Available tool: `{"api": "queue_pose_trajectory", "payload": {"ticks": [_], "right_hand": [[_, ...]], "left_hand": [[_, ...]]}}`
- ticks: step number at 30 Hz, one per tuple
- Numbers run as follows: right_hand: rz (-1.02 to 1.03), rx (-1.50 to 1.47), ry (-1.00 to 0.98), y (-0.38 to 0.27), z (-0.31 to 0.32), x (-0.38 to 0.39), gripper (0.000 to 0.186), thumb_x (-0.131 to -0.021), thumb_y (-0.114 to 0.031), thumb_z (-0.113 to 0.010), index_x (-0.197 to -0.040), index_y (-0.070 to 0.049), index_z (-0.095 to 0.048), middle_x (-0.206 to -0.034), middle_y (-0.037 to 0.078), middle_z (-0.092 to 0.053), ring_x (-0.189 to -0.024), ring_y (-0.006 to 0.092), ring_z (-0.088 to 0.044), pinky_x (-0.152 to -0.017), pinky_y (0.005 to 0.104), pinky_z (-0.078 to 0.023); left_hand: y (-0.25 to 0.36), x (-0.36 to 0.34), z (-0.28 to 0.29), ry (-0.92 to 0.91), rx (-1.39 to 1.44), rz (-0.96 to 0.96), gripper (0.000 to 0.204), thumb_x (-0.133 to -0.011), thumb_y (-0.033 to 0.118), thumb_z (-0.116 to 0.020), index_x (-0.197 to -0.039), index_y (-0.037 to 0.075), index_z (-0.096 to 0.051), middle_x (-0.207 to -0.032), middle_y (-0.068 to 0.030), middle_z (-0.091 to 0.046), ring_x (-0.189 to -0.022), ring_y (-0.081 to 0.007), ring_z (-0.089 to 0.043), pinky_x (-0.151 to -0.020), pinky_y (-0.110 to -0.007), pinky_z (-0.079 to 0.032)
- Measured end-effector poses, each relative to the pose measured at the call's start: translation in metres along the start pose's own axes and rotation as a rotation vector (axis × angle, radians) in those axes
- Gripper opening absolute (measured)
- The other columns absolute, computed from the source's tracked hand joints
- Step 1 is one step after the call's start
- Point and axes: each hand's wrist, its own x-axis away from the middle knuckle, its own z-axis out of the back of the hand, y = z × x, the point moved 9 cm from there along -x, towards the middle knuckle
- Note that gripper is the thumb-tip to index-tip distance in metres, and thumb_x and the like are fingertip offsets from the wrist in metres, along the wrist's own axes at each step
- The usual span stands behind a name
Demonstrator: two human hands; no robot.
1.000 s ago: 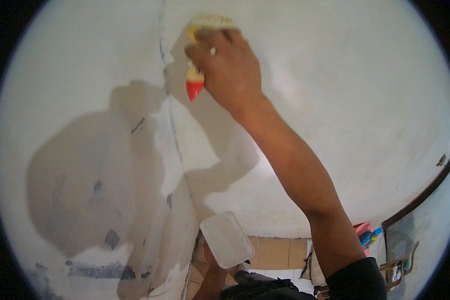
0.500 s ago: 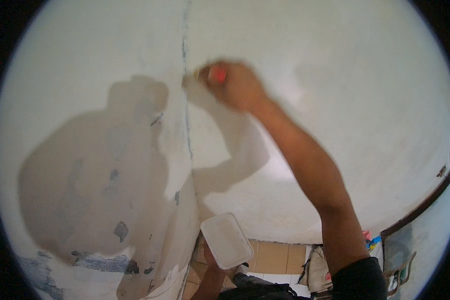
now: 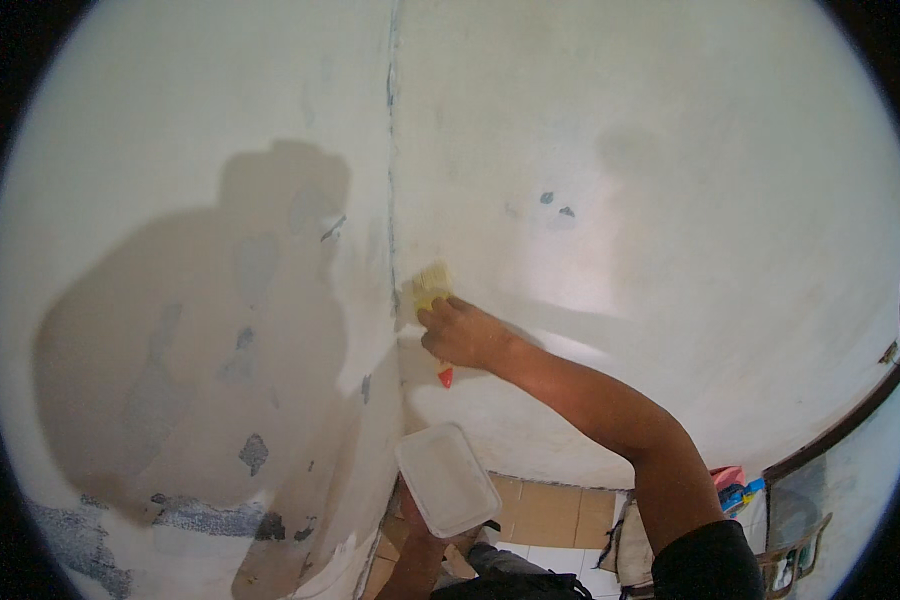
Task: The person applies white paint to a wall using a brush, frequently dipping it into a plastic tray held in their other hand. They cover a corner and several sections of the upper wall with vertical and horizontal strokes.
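Grasping the brush (image 3: 431,282) with closed fingers (image 3: 442,308), the right hand (image 3: 462,334) is at the wall (image 3: 730,230), just beside the corner (image 3: 392,190); below, the left hand (image 3: 412,512) holds the white container (image 3: 448,478), its fingers mostly hidden.

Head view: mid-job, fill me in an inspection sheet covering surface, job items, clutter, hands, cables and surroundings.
Surface: off-white walls meeting in a corner; grey patches on the left one.
Job's things: brush with red-tipped handle; white rectangular container.
Clutter: beige cloth-like item, pink item and blue item, lower right.
Hands: right hand grips the brush, bristles at the right wall; left hand supports the container, grip mostly hidden.
Cables: nothing seen clearly.
Surroundings: tan floor tiles; dark trim at right.
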Motion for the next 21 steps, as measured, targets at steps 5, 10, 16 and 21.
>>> {"api": "queue_pose_trajectory", "payload": {"ticks": [5,10,16,21], "right_hand": [[-0.498,-0.437,-0.099,0.109,0.055,-0.024,0.021,-0.085,-0.013,-0.060,-0.103,-0.017,-0.069,-0.108,0.012,-0.065,-0.101,0.0319,-0.062,-0.083,0.0453,-0.052],[-0.631,-0.059,0.569,0.236,0.242,-0.046,0.023,-0.091,-0.030,-0.061,-0.098,-0.010,-0.070,-0.087,0.017,-0.070,-0.081,0.0369,-0.067,-0.074,0.0452,-0.054],[-0.502,0.309,0.587,0.212,0.233,-0.048,0.016,-0.087,-0.018,-0.064,-0.101,-0.014,-0.069,-0.103,0.008,-0.069,-0.100,0.0281,-0.064,-0.082,0.0375,-0.054],[0.003,0.355,0.177,0.043,0.004,-0.007,0.015,-0.078,-0.021,-0.062,-0.089,-0.015,-0.070,-0.108,0.005,-0.063,-0.104,0.0257,-0.059,-0.094,0.0342,-0.048]], "left_hand": [[0.002,0.003,0.010,0.131,-0.022,0.003,0.065,-0.097,0.061,-0.039,-0.143,0.016,-0.045,-0.135,-0.0103,-0.057,-0.116,-0.0361,-0.060,-0.095,-0.058,-0.050],[0.008,0.006,0.024,0.128,-0.040,-0.013,0.065,-0.097,0.062,-0.038,-0.143,0.016,-0.045,-0.135,-0.0095,-0.057,-0.117,-0.0359,-0.059,-0.095,-0.058,-0.050],[0.004,0.005,0.010,-0.066,0.134,0.000,0.068,-0.095,0.058,-0.049,-0.144,0.012,-0.042,-0.135,-0.0148,-0.055,-0.117,-0.0376,-0.058,-0.093,-0.061,-0.051],[0.004,0.008,-0.004,-0.004,0.075,0.008,0.068,-0.095,0.058,-0.048,-0.145,0.012,-0.041,-0.136,-0.0149,-0.054,-0.120,-0.0367,-0.057,-0.096,-0.058,-0.050]]}}
